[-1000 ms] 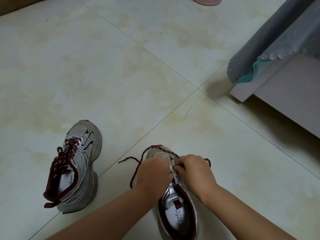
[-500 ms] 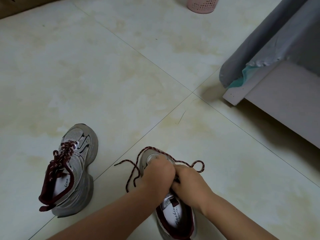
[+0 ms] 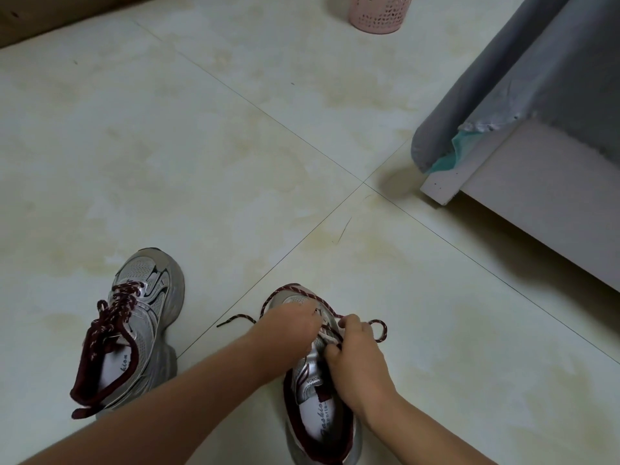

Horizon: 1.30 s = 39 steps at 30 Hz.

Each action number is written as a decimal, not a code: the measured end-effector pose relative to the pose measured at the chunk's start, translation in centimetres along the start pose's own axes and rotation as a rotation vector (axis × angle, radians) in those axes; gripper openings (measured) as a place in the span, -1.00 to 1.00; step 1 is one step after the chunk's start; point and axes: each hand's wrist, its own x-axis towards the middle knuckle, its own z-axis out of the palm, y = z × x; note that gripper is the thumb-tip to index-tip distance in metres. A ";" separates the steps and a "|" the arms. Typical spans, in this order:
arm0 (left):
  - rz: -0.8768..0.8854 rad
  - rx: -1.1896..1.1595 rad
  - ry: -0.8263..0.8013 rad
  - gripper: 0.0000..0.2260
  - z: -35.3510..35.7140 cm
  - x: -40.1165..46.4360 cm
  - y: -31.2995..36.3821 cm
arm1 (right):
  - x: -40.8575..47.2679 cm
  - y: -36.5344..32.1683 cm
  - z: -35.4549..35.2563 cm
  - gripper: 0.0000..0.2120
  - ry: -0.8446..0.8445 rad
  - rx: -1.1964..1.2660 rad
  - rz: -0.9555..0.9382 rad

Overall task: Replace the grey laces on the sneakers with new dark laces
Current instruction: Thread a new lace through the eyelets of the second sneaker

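On the shoe (image 3: 312,391) under both hands, the tongue tag read "NOIAOV" upside down, and the insole showed script like "Fashion"; I could not read it fully. The left hand (image 3: 288,325) lay curled over the toe eyelets, pinching the dark lace (image 3: 295,290). The right hand (image 3: 357,355) gripped the same lace just beside it, fingers closed on the cord. A loop of lace poked out right of that hand. Left of the hands stood the second shoe (image 3: 141,330), laced dark, on the floor (image 3: 201,146). Far ahead stood a pink bin (image 3: 380,11); right of the hands, a bed (image 3: 536,162).
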 end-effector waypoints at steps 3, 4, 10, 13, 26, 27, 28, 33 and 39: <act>-0.097 -0.079 -0.184 -0.90 -0.8 -0.3 0.1 | -0.5 -0.4 0.1 -0.75 0.011 -0.031 -0.008; -0.078 -0.122 -0.227 -0.87 -1.8 -0.6 0.0 | -0.6 -0.5 0.1 -0.75 0.009 -0.039 -0.008; 0.018 -1.051 -0.303 -0.83 -8.0 -4.5 -4.7 | -0.6 -0.9 0.4 -0.68 0.002 -0.106 0.026; 0.165 -1.718 -0.202 -0.87 -10.6 -6.2 -5.6 | -0.5 -0.5 0.3 -0.60 -0.001 -0.134 -0.016; -0.087 -1.097 0.106 -0.82 -7.1 -2.4 -3.3 | -0.8 -4.2 -3.5 -0.50 0.011 0.453 -0.281; -0.127 -1.140 0.152 -0.83 -6.5 -2.0 -3.4 | -0.5 -4.7 -3.8 -0.71 -0.003 0.518 -0.289; -0.208 -1.149 0.214 -0.81 -5.8 -1.6 -3.6 | 0.0 -5.0 -4.1 -0.83 0.018 0.542 -0.282; -0.759 -0.565 0.033 -0.63 0.5 -1.6 -3.9 | 3.9 -2.5 -4.5 -0.79 0.201 0.343 -0.051; -0.792 -0.802 -0.189 -0.55 4.6 -1.3 -5.0 | 5.8 0.4 -5.0 -0.83 0.200 0.323 0.155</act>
